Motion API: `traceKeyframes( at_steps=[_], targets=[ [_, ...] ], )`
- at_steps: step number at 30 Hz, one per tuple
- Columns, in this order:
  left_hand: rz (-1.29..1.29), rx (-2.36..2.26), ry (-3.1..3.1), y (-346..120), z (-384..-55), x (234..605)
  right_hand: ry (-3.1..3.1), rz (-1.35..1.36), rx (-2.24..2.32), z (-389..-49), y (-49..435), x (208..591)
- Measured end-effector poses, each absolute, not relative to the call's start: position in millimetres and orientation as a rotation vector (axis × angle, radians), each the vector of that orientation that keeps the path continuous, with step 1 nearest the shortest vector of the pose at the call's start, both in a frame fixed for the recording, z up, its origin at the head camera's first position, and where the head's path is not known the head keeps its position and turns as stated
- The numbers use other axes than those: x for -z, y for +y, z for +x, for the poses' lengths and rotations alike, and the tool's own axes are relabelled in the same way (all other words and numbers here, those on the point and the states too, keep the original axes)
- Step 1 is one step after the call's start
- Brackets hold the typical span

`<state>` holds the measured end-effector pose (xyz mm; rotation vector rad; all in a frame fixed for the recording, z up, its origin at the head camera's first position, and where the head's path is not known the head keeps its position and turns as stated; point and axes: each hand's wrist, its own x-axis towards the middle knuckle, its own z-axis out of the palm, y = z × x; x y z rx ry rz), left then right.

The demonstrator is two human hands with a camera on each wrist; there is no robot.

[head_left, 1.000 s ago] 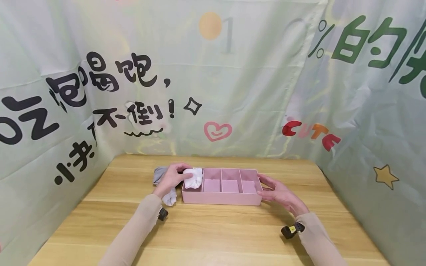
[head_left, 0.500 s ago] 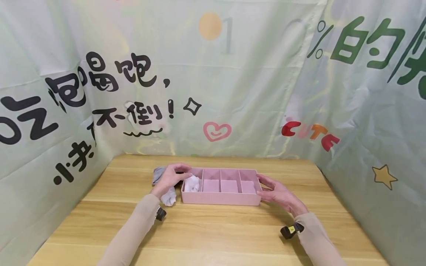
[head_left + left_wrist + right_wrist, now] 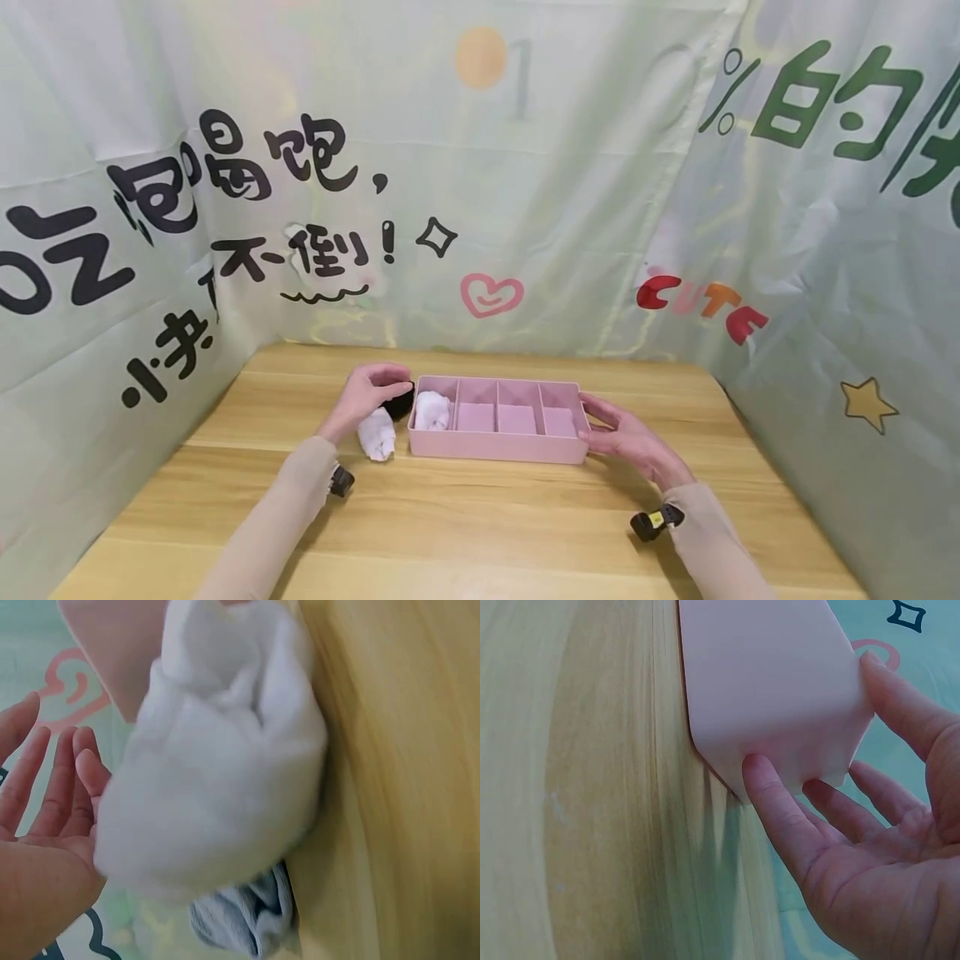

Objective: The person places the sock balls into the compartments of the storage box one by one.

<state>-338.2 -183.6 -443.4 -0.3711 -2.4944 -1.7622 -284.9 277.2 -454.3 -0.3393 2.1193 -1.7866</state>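
A pale wood-grain table spreads beneath two hands, its far edge beyond the fingertips of both. On it, between the left hand and the right hand, stands a long pink box — its end wall touched by the right hand's fingers. A black item, partly hidden, lies close by the left thumb, on the side toward the box. Just on the near side of the left hand rests a crumpled white cloth. A grey cloth lies near the left hand — visible only in the left wrist view.
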Motion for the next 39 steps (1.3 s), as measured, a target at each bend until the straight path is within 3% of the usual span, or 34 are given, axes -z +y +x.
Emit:
traceKeyframes(
  at_steps=[29, 39],
  targets=[
    [-0.371, 1.735, -2.754, -243, -313, 459, 2.118, -0.314, 1.811, -285, 276, 458],
    [-0.384, 1.977, -2.794, -239, -308, 462, 2.121, -0.315, 1.815, -281, 278, 457]
  ],
)
